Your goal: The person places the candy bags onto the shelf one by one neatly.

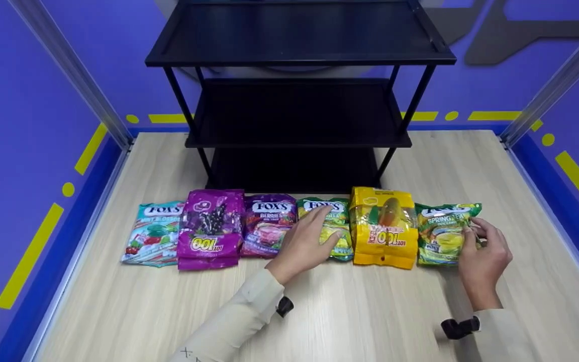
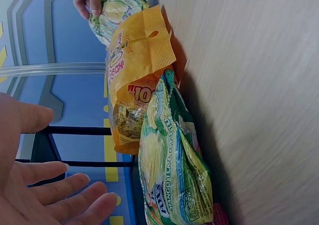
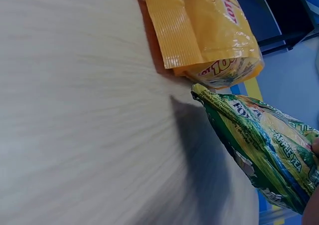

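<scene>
At the right end of a row of candy bags, my right hand [image 1: 485, 256] pinches the right edge of a green Spring Tea candy bag [image 1: 441, 235]. In the right wrist view that candy bag [image 3: 269, 145] is tilted, its near end above the table over a shadow. My left hand [image 1: 304, 244] is in front of another green Fox's bag [image 1: 342, 246], partly covering it; the left wrist view has its fingers spread, apart from that bag [image 2: 169, 170]. Between the two green bags stands a yellow Lot 100 bag [image 1: 385, 231].
Left of my left hand are a purple Fox's Berries bag [image 1: 268, 226], a magenta Lot 100 bag [image 1: 210, 231] and a light-blue Fox's bag [image 1: 153, 236]. Behind the row stands a black three-tier shelf [image 1: 299, 113]. Blue walls [image 1: 33, 151] enclose the wooden table [image 1: 319, 311].
</scene>
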{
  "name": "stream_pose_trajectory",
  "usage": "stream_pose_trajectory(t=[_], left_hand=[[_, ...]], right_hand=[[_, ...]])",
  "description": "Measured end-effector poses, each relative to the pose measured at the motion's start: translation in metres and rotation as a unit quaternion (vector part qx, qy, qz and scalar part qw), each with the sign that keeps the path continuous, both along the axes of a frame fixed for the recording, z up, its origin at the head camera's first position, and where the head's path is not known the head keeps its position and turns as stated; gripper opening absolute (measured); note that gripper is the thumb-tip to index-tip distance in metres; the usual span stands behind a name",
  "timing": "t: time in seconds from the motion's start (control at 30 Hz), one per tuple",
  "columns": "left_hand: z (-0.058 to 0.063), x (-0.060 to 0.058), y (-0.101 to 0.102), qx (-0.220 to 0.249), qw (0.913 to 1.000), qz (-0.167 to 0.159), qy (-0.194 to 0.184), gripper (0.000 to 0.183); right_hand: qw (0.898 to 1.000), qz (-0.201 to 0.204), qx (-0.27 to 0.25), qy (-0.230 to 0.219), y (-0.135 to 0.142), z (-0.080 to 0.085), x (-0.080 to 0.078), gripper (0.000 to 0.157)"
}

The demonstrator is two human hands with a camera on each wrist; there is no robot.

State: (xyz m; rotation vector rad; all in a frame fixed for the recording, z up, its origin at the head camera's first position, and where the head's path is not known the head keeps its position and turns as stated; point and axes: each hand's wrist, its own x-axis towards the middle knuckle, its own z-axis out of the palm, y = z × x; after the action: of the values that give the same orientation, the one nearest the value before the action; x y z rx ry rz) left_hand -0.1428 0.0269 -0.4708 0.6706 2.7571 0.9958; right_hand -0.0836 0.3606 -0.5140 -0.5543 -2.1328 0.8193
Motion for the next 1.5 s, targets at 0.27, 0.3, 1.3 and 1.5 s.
stream_pose_trajectory(t=[0.27, 0.3, 1.3, 1.5], left_hand=[[-0.001, 0.001, 0.001, 0.000, 1.0000, 0.001, -0.009, 0.062], [-0.002, 0.001, 0.001, 0.000, 1.0000, 0.001, -0.008, 0.062], [-0.006, 0.004, 0.011, 0.036, 0.9991, 0.010, -0.019, 0.059], [-0.007, 0.008, 0.016, 0.067, 0.9965, 0.008, -0.049, 0.056]], right_hand=[[0.999, 0.005, 0.026, 0.036, -0.001, 0.011, 0.004, 0.023], [0.999, 0.006, 0.030, 0.041, -0.001, 0.012, 0.005, 0.023], [0.986, 0.034, 0.009, 0.162, -0.050, 0.067, 0.014, 0.021], [0.982, 0.049, 0.010, 0.181, -0.053, 0.059, 0.012, 0.023]])
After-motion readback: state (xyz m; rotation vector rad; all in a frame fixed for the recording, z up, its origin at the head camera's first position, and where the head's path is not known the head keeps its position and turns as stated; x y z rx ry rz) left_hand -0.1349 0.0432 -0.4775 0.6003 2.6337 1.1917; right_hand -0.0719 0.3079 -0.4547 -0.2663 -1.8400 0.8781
